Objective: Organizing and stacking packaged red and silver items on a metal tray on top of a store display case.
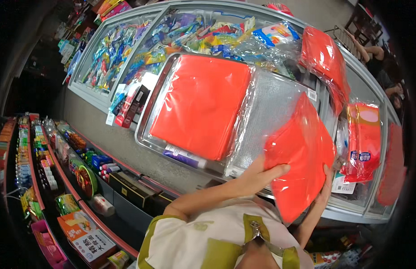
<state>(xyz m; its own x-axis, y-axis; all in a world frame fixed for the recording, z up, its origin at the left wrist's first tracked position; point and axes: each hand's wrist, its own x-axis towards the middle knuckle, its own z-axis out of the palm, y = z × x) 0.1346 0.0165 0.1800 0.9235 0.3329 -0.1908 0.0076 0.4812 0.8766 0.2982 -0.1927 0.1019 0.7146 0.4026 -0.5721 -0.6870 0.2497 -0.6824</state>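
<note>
A red folded item in clear plastic wrap is between my hands, tilted, at the right front. My left hand grips its near left edge with the thumb on top. My right hand holds its right side, the fingers partly hidden behind it. To the left, a larger red folded pack in clear plastic lies in a metal tray. Beside it is a silvery mesh-patterned sheet or tray in clear plastic. Another wrapped red pack rests farther back on the right.
Under these stands a glass-topped chest freezer with colourful wrapped packets inside. Small boxes and a purple tube-like package lie near the tray. Red printed packages are at right, store shelves at left. A person is at far right.
</note>
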